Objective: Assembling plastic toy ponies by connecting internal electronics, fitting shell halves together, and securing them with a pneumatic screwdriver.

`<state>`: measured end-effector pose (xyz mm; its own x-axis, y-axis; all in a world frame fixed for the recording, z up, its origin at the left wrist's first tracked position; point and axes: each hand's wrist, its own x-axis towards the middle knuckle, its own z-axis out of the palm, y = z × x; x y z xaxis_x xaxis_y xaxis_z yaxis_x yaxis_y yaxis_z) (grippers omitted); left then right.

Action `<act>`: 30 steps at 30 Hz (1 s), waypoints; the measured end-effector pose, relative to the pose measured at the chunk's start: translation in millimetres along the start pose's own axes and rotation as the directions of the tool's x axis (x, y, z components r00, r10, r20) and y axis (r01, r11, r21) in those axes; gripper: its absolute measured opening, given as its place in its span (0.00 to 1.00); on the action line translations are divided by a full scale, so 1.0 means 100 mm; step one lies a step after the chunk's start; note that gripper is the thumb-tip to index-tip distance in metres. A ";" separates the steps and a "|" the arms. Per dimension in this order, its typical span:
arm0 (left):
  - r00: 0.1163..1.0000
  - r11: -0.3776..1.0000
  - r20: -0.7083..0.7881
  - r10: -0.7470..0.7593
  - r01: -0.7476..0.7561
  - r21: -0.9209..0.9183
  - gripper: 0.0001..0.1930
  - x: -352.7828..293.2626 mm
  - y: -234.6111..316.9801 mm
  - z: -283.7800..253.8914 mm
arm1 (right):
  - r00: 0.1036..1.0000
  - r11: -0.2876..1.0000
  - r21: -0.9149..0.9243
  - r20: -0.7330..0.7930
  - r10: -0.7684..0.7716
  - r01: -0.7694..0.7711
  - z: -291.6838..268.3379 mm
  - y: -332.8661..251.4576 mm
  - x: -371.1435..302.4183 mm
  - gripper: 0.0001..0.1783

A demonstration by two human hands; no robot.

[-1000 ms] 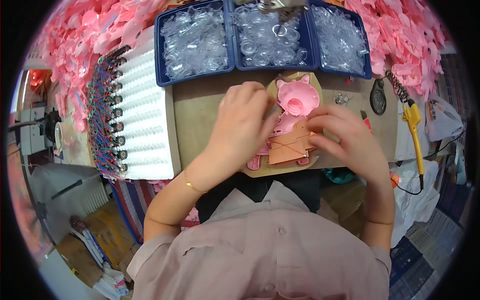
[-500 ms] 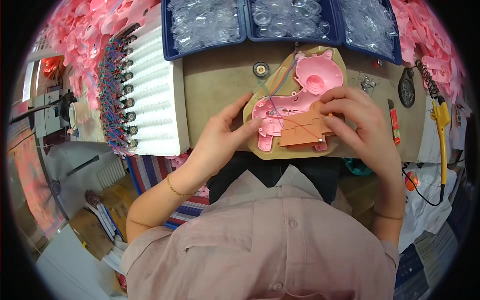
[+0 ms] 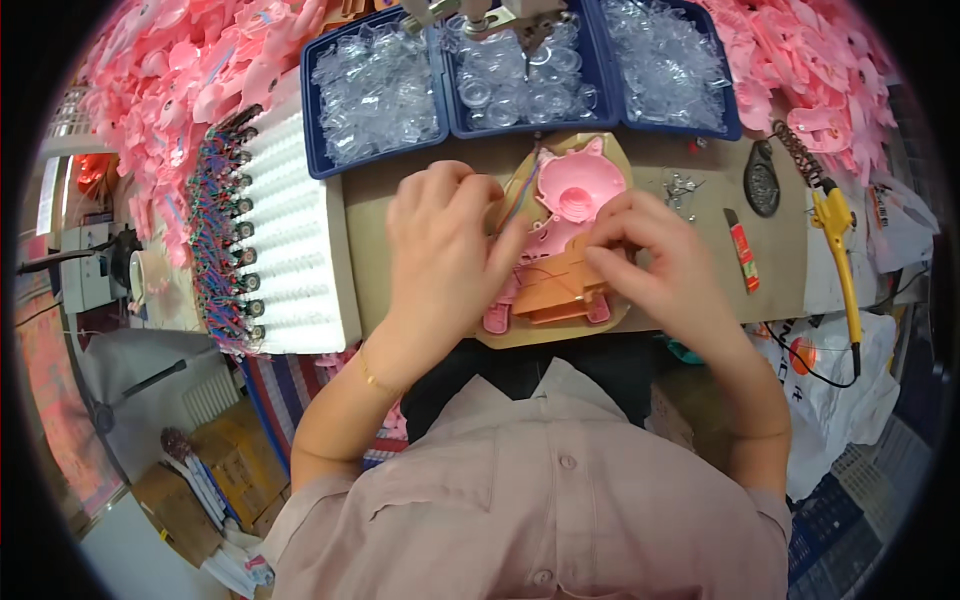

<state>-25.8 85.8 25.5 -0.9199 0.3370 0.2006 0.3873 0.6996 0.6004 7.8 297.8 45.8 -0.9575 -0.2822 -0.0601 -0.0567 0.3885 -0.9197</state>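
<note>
– Between the left grip (image 3: 435, 240) and the right grip (image 3: 655, 255): what lies there?
– Pink shell (image 3: 600, 170), hollow side up, on a beige pad (image 3: 535, 337) atop the tabletop (image 3: 375, 230). Orange piece (image 3: 550, 285) covers its lower part, just left of the right grip.
– Change noted?
– Half a second ago the left grip is at the shell's left edge, a round part lying above it. Now it is higher, over roughly that spot; the round part is out of sight. Coloured wires (image 3: 519, 192) run just right of it.
– Grip states?
– Left: fingers bent, contents hidden; cannot tell whether grasping or released. Right: fingers bent at the orange piece's upper corner; cannot tell whether pinching.
– Reading?
– Attention seems shifted to the round part and wires; the right grip probably steadies.
</note>
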 end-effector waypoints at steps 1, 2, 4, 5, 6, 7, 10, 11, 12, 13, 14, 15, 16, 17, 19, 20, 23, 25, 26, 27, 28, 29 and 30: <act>0.999 0.986 0.037 0.017 -0.023 0.167 0.08 0.08 0.00 0.07 | 0.999 0.999 0.013 0.002 0.038 -0.038 -0.01 -0.03 0.02 0.03; 0.999 0.998 -0.014 0.049 -0.049 0.049 0.06 0.12 -0.06 0.14 | 1.000 1.000 -0.020 -0.020 0.016 -0.016 0.03 -0.09 -0.02 0.03; 0.995 0.996 -0.062 0.072 -0.075 -0.043 0.06 0.12 -0.05 0.13 | 0.999 0.998 -0.064 -0.042 -0.021 0.019 0.12 -0.15 -0.25 0.04; 0.991 0.988 -0.107 0.078 -0.091 -0.126 0.06 0.10 -0.03 0.11 | 0.999 0.997 -0.075 -0.037 -0.038 0.035 0.16 -0.14 -0.37 0.03; 0.991 0.985 -0.103 0.090 -0.104 -0.136 0.06 0.07 -0.04 0.12 | 0.998 0.996 -0.083 -0.050 -0.032 0.028 0.24 -0.09 -0.45 0.03; 0.993 0.980 -0.103 0.062 -0.080 -0.184 0.07 0.02 -0.05 0.15 | 0.990 0.964 -0.229 -0.022 -0.142 0.133 0.31 -0.03 -0.50 0.04; 0.994 0.972 -0.101 0.049 -0.071 -0.226 0.06 0.04 -0.06 0.18 | 0.982 0.939 -0.290 0.015 -0.191 0.187 0.21 0.05 -0.41 0.06; 0.992 0.970 -0.105 0.066 -0.088 -0.225 0.06 0.01 -0.04 0.15 | 0.991 0.967 -0.217 0.012 -0.135 0.135 0.17 0.00 -0.34 0.07; 0.991 0.970 -0.113 0.071 -0.095 -0.224 0.06 -0.02 -0.03 0.12 | 0.987 0.994 -0.110 -0.155 -0.045 0.028 0.17 -0.11 -0.23 0.07; 0.991 0.971 -0.116 0.065 -0.090 -0.221 0.06 -0.02 -0.04 0.09 | 0.969 1.000 -0.020 -0.246 -0.014 0.010 0.16 -0.20 -0.01 0.08; 0.991 0.972 -0.122 0.061 -0.087 -0.219 0.07 -0.02 -0.03 0.08 | 0.943 0.998 0.069 -0.333 0.020 0.003 0.14 -0.26 0.20 0.08; 0.988 0.971 -0.139 0.070 -0.099 -0.217 0.07 -0.01 -0.03 0.08 | 0.942 0.998 0.058 -0.336 0.002 0.018 0.14 -0.22 0.37 0.08; 0.988 0.971 -0.141 0.068 -0.098 -0.220 0.07 -0.03 -0.03 0.08 | 0.959 0.997 0.079 -0.285 0.002 0.021 0.18 -0.15 0.52 0.09; 0.987 0.970 -0.146 0.065 -0.097 -0.222 0.07 -0.03 -0.03 0.08 | 0.973 0.995 0.098 -0.231 0.000 0.024 0.20 -0.14 0.60 0.09; 0.987 0.964 -0.154 0.042 -0.081 -0.253 0.10 0.00 -0.05 0.07 | 0.983 0.994 0.101 -0.179 -0.030 0.049 0.18 -0.18 0.62 0.09; 0.991 0.940 -0.136 -0.011 -0.036 -0.338 0.14 0.05 -0.03 0.08 | 0.986 0.970 0.244 -0.166 0.034 0.007 0.19 -0.16 0.63 0.09; 0.996 0.863 0.044 -0.078 0.089 -0.497 0.20 0.21 -0.07 0.02 | 0.985 0.919 0.393 -0.146 0.095 -0.030 0.16 -0.11 0.62 0.06; 0.885 0.603 0.441 -0.150 0.436 -0.668 0.16 0.30 -0.07 -0.04 | 0.973 0.974 0.212 -0.231 -0.023 0.074 0.16 -0.04 0.56 0.07; 0.916 0.499 0.377 -0.138 0.393 -0.772 0.13 0.29 -0.10 -0.02 | 0.972 0.975 0.213 -0.236 -0.014 0.066 0.16 -0.05 0.53 0.07; 0.913 0.497 0.387 -0.134 0.399 -0.771 0.13 0.27 -0.12 -0.05 | 0.959 0.988 0.055 -0.255 -0.124 0.142 0.15 -0.07 0.50 0.07; 0.896 0.470 0.407 -0.176 0.440 -0.766 0.12 0.28 -0.12 -0.10 | 0.937 0.971 -0.108 -0.258 -0.236 0.215 0.12 -0.07 0.47 0.08; 0.878 0.442 0.427 -0.218 0.479 -0.759 0.11 0.29 -0.11 -0.12 | 0.936 0.972 -0.110 -0.265 -0.230 0.208 0.13 -0.03 0.46 0.08; 0.883 0.401 0.405 -0.238 0.469 -0.787 0.10 0.28 -0.08 -0.10 | 0.933 0.970 -0.101 -0.267 -0.240 0.221 0.15 0.03 0.46 0.07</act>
<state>-54.8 83.2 34.4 -0.8792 0.3859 -0.2795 -0.3250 -0.0565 0.9440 -32.3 273.0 34.7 -0.9556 -0.1227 0.2680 -0.2947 0.4028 -0.8665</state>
